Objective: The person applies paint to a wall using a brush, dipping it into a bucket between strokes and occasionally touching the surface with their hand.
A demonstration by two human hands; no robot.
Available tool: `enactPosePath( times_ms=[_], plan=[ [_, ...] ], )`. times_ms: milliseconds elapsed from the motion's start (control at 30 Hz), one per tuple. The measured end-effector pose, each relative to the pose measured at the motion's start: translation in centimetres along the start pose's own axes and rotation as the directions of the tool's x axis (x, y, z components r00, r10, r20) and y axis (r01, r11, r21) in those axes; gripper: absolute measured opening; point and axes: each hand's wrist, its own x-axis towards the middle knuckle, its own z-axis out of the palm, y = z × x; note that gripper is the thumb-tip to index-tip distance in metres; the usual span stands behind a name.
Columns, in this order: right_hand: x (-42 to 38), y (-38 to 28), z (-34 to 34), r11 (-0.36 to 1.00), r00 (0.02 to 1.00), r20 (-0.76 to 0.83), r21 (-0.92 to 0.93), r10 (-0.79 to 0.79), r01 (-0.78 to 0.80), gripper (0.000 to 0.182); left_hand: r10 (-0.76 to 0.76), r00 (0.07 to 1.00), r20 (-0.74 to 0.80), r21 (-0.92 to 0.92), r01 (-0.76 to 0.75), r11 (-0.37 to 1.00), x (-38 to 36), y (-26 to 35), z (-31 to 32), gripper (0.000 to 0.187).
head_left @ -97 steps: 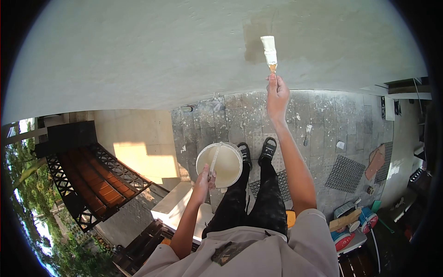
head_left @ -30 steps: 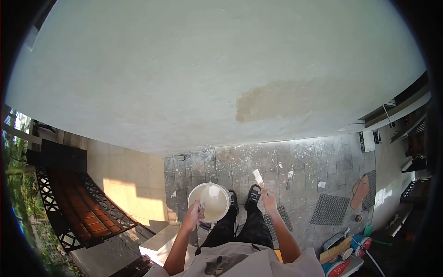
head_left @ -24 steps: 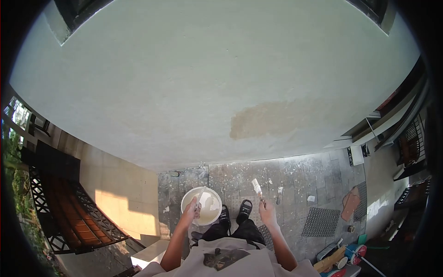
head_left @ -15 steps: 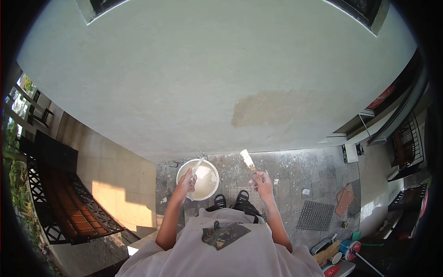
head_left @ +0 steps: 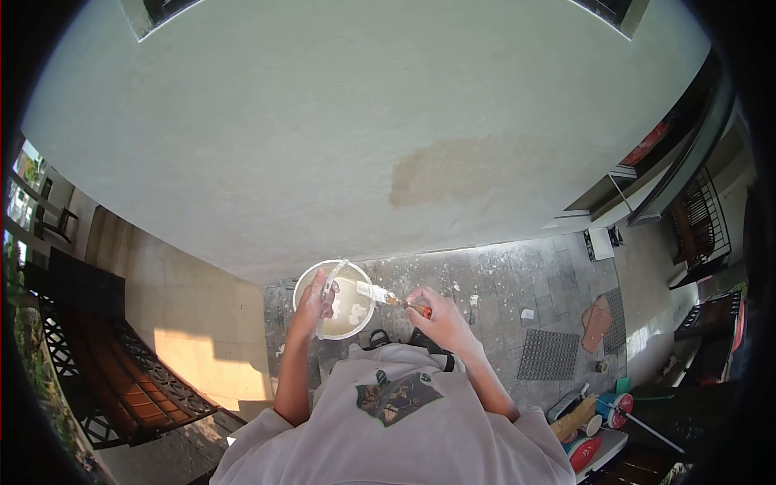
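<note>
My left hand [head_left: 317,301] is closed round the clear handle of a white bucket [head_left: 358,330] that holds pale, cream-coloured paint. In my right hand [head_left: 440,318] is a paintbrush [head_left: 393,300], gripped by its orange-brown handle. Its bristles are coated white and point left, overlapping the bucket's right rim in this view. Beyond the bucket rises a pale grey-green wall [head_left: 283,145] with a darker tan patch [head_left: 440,174] low on its surface.
Paint spots speckle the grey tiled floor [head_left: 493,283]. To the right lie a dark perforated mat [head_left: 548,354] and a reddish-brown flat piece [head_left: 596,323]. Paint cans and tools [head_left: 594,420] crowd the lower right. A metal-and-wood bench [head_left: 121,364] stands at the left.
My right hand has swung the brush from pointing up at the wall to pointing left over the bucket's rim. The view has shifted slightly; my left hand keeps the bucket handle.
</note>
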Motion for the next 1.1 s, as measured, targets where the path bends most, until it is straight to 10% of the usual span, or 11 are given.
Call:
enactPosePath(
  times_ms=[267, 567, 833, 1100],
  plan=[
    [0.5, 0.3, 0.0, 0.967, 0.969, 0.095, 0.132, -0.230, 0.216, 0.023, 0.045, 0.999, -0.020, -0.018, -0.045, 0.999, -2.1, -0.4, 3.5, 0.052],
    [-0.5, 2.0, -5.1, 0.979, 0.972, 0.188, -0.120, -0.141, 0.166, 0.022, 0.084, 0.993, -0.079, -0.009, -0.085, 0.996, -3.6, -0.2, 10.5, 0.052],
    [-3.3, 13.4, -11.7, 0.605, 0.954, 0.299, 0.754, 0.028, -0.254, 0.035, 0.055, 0.955, -0.290, -0.078, -0.081, 0.994, -4.7, -3.5, 15.2, 0.053],
    [-2.8, 19.8, -12.2, 0.614, 0.867, 0.497, 0.681, 0.014, -0.400, 0.048, -0.085, 0.899, -0.430, -0.259, -0.032, 0.965, -5.2, -9.4, 15.3, 0.050]
  ],
)
